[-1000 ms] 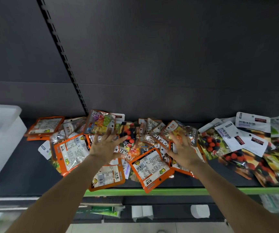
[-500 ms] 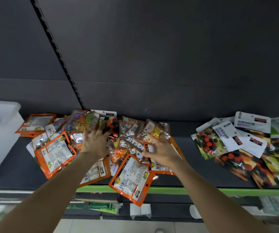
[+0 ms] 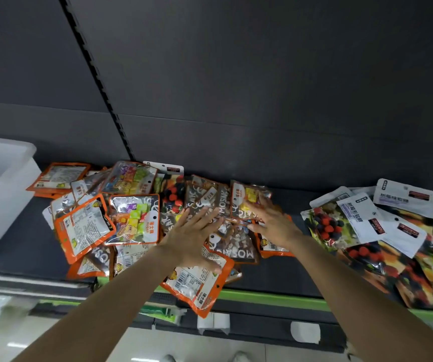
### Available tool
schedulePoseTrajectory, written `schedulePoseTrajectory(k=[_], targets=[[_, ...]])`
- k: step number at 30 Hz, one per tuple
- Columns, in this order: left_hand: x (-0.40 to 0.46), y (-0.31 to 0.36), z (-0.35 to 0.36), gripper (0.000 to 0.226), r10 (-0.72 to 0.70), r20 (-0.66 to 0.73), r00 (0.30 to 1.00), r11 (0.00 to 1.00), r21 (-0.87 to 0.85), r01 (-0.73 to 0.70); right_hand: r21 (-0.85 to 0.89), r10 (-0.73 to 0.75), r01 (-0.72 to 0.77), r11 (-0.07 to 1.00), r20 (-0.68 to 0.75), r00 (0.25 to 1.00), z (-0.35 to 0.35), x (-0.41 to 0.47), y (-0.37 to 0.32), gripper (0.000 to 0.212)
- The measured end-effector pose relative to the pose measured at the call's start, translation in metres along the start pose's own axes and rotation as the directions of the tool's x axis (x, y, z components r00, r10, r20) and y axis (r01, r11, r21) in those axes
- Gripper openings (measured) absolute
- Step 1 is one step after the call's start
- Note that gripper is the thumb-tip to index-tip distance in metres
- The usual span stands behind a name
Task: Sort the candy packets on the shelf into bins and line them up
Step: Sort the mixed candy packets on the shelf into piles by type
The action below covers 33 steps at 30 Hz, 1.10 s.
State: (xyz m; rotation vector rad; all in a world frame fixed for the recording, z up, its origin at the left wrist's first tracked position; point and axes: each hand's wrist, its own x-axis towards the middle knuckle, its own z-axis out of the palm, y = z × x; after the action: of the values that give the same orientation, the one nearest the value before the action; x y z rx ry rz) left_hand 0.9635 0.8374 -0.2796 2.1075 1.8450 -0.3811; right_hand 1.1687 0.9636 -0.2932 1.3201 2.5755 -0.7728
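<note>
Two heaps of candy packets are lying on the dark shelf (image 3: 275, 278), whose green front edge is running across the lower part of the frame. The larger heap, the orange-trimmed packets (image 3: 85, 228) mixed with brown packets (image 3: 236, 246) printed MOSAIC, is spread across the centre and left of the frame. The second heap, the white-labelled packets (image 3: 361, 218) showing red and dark berries, is piled at the right edge, apart from the first.

The left hand (image 3: 192, 239) is being laid flat on the middle of the larger heap, its fingers (image 3: 205, 215) straight and spread, released, with nothing gripped; the palm is resting over an orange packet (image 3: 197, 283) that is overhanging the shelf's front edge. The right hand (image 3: 275, 226) is being held just beside it, to the right, over the same heap; its fingers (image 3: 259, 205) are extended and loosely spread, touching a clear packet of yellow sweets (image 3: 246, 197), and no grasp is being shown.

A white translucent bin (image 3: 4, 194) is standing on the shelf at the far left of the frame, just beside the orange packets nearest it. What is lying inside it cannot be told. Behind the heaps a dark back panel (image 3: 236, 87) is rising, with a slotted upright running diagonally through the upper left.
</note>
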Motion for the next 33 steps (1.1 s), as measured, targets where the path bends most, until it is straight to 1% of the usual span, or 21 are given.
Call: schedulePoseTrajectory(k=[1,3,5,6,8,10,11,13,15,16,20,22,23,24,26,28,29,31,33], targets=[[0.004,-0.003,-0.001,0.110,-0.018,-0.018,1.000,1.000,0.013,0.018,0.015,0.003,-0.003,1.000,-0.022,1.000,0.000,0.001,0.003,0.072],[0.009,-0.008,-0.007,0.101,-0.073,-0.084,0.994,0.997,0.019,0.075,0.100,0.040,-0.031,0.994,-0.088,0.995,0.002,-0.001,0.005,0.078],[0.012,-0.017,-0.013,0.092,-0.159,-0.149,0.976,0.986,0.022,0.164,0.159,0.089,-0.066,0.985,-0.143,0.986,0.009,-0.008,0.002,0.075],[0.012,-0.021,-0.014,0.087,-0.200,-0.175,0.964,0.978,0.025,0.208,0.143,0.094,-0.073,0.987,-0.146,0.985,0.014,-0.012,0.000,0.071],[0.010,-0.022,-0.015,0.082,-0.265,-0.205,0.942,0.962,0.013,0.273,0.029,0.058,-0.055,0.998,-0.097,0.994,0.021,-0.021,-0.005,0.063],[0.009,-0.016,-0.012,0.080,-0.304,-0.226,0.925,0.951,-0.014,0.309,-0.073,0.032,-0.036,0.997,-0.052,0.998,0.024,-0.023,-0.004,0.056],[0.008,-0.014,-0.010,0.080,-0.322,-0.243,0.915,0.946,-0.039,0.323,-0.092,0.034,-0.038,0.995,-0.053,0.998,0.023,-0.020,0.000,0.054],[0.007,-0.014,-0.008,0.081,-0.353,-0.244,0.903,0.934,-0.144,0.327,-0.041,0.095,-0.097,0.994,-0.058,0.994,0.017,-0.013,0.009,0.052],[0.007,-0.017,-0.007,0.081,-0.338,-0.198,0.920,0.924,-0.258,0.283,0.047,0.176,-0.174,0.984,-0.046,0.983,0.012,-0.007,0.016,0.050],[0.007,-0.017,-0.007,0.080,-0.316,-0.176,0.932,0.922,-0.290,0.257,0.070,0.192,-0.189,0.979,-0.028,0.981,0.010,-0.006,0.017,0.049],[0.015,-0.007,-0.008,0.075,-0.262,-0.169,0.950,0.928,-0.313,0.200,0.180,0.123,-0.120,0.976,-0.007,0.992,0.008,-0.018,0.013,0.052],[0.020,0.000,-0.011,0.071,-0.257,-0.164,0.952,0.922,-0.336,0.191,0.254,0.109,-0.094,0.963,-0.048,0.993,0.008,-0.024,0.010,0.057],[0.023,0.004,-0.013,0.069,-0.246,-0.154,0.957,0.922,-0.343,0.182,0.261,0.104,-0.083,0.962,-0.070,0.992,0.009,-0.025,0.007,0.059],[0.028,0.008,-0.015,0.067,-0.222,-0.139,0.965,0.923,-0.349,0.162,0.240,0.095,-0.075,0.968,-0.076,0.993,0.010,-0.024,0.003,0.060],[0.036,0.017,-0.017,0.064,-0.135,-0.098,0.986,0.925,-0.369,0.090,0.130,0.081,-0.074,0.989,-0.050,0.995,0.013,-0.020,-0.007,0.059],[0.040,0.022,-0.018,0.065,-0.045,-0.062,0.997,0.920,-0.391,0.017,0.005,0.113,-0.113,0.994,-0.006,0.994,0.014,-0.018,-0.011,0.060],[0.039,0.021,-0.018,0.067,-0.024,-0.059,0.998,0.925,-0.379,0.000,-0.033,0.136,-0.136,0.990,0.005,0.991,0.014,-0.017,-0.010,0.062],[0.031,0.011,-0.016,0.076,-0.053,-0.087,0.995,0.949,-0.316,0.023,-0.039,0.168,-0.168,0.985,0.004,0.986,0.013,-0.018,-0.004,0.066],[0.017,-0.006,-0.010,0.086,-0.160,-0.126,0.979,0.955,-0.272,0.121,-0.015,0.181,-0.181,0.983,0.010,0.983,0.012,-0.017,-0.001,0.065]])
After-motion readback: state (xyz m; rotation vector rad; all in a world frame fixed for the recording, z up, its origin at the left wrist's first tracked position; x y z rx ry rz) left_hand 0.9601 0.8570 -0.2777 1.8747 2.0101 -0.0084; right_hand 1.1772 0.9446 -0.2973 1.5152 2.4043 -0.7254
